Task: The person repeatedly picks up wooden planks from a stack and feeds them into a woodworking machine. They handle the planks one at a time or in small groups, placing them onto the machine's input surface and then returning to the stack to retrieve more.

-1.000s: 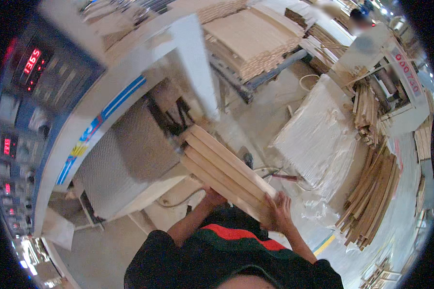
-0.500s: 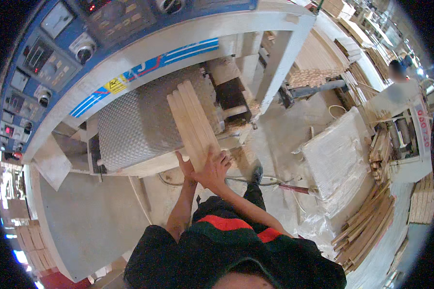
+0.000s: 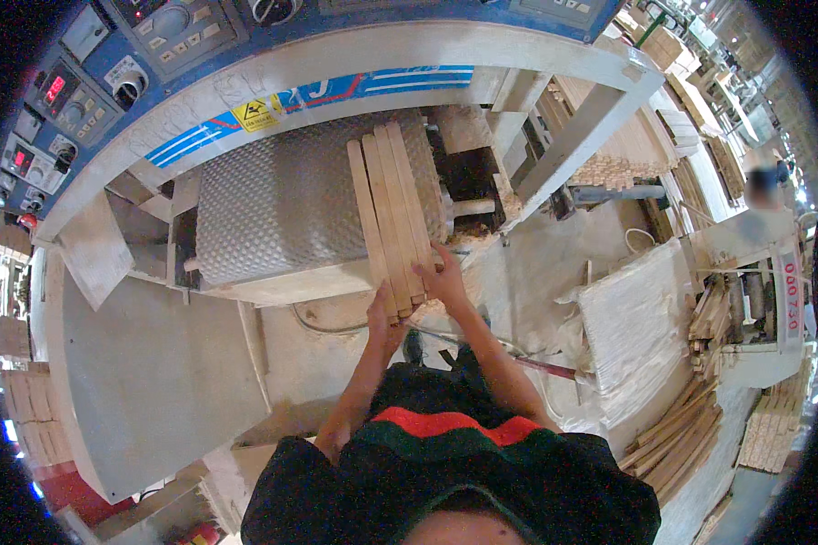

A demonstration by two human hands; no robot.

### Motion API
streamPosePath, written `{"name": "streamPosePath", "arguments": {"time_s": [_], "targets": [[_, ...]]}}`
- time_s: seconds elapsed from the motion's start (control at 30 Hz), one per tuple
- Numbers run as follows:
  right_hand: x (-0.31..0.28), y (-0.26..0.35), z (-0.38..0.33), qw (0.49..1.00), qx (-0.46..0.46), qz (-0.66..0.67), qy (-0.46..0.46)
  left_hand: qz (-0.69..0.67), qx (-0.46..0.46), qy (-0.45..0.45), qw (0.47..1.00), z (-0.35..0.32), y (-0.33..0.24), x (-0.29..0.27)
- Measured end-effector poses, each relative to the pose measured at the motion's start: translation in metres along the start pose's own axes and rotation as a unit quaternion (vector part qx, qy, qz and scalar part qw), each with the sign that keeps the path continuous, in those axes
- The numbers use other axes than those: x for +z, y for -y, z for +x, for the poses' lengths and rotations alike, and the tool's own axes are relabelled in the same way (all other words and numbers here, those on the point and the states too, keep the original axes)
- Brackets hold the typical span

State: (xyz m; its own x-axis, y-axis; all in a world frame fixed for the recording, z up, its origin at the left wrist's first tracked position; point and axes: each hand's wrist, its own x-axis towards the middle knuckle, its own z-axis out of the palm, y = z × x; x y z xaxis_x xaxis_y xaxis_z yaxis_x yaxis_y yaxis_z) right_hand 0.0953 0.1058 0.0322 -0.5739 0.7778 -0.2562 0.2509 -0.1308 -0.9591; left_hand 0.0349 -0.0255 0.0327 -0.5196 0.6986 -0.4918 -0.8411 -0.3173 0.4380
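Observation:
Several pale wooden slats (image 3: 392, 213) lie side by side in a narrow bundle. Their far ends rest on the grey, bumpy-textured belt (image 3: 277, 200) of a machine, and their near ends stick out past its front edge. My left hand (image 3: 384, 313) grips the near ends from the left, thumb along the edge. On the right side, my right hand (image 3: 443, 279) is closed round the outermost slat, fingers reaching over the top. A small gap shows between the leftmost slat and the others.
Above the belt runs a white frame (image 3: 364, 56) with a blue control panel (image 3: 186, 41). A grey panel (image 3: 154, 363) stands at left. To the right are a plastic-wrapped stack (image 3: 641, 318), loose wood strips (image 3: 677, 436) and a person (image 3: 762, 204) farther off.
The slats have fanned out from a tight stack to lie flatter side by side. My right hand has moved from across their near end to their right side; my left now grips the left.

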Motion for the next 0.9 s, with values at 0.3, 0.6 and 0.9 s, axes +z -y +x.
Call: {"name": "streamPosePath", "arguments": {"time_s": [0.3, 0.6, 0.9], "targets": [[0.004, -0.009, 0.004, 0.996, -0.029, 0.068, 0.054, 0.161, 0.114, -0.057, 0.979, 0.029, -0.009, -0.019], [0.001, 0.012, -0.011, 0.996, 0.031, 0.045, 0.064, 0.250, 0.148, -0.057, 0.955, 0.027, -0.015, -0.023], [0.001, 0.014, 0.000, 0.987, 0.054, 0.124, 0.082, 0.216, 0.102, -0.064, 0.969, 0.039, -0.024, -0.010]]}}
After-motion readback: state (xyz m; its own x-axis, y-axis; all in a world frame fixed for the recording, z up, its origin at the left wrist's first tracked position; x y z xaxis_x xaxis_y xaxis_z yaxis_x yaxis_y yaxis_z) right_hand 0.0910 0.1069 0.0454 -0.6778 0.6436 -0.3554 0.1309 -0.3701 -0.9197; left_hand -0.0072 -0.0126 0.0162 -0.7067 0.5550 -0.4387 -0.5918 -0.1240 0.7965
